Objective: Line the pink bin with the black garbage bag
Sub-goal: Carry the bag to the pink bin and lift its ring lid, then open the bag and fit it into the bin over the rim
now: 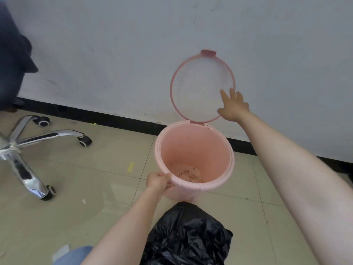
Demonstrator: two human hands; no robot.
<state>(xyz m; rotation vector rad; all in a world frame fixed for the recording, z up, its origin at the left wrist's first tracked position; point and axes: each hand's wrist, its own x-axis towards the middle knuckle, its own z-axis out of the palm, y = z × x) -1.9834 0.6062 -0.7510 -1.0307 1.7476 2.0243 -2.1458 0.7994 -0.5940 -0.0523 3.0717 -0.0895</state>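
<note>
The pink bin (193, 148) stands on the tiled floor close to the wall, with some dirt at its bottom. Its hinged pink ring (172, 92) is flipped up and leans against the wall. My left hand (159, 181) grips the bin's near rim. My right hand (233, 106) reaches out with fingers spread and rests against the ring's lower right edge. The crumpled black garbage bag (189, 238) lies on the floor in front of the bin, between my forearms, touched by neither hand.
A chrome office-chair base (24, 142) with castors stands to the left. A white wall with a black skirting board (107, 116) runs behind the bin. Small scraps of paper litter the beige floor tiles. A blue-clad knee (76, 254) shows at the bottom edge.
</note>
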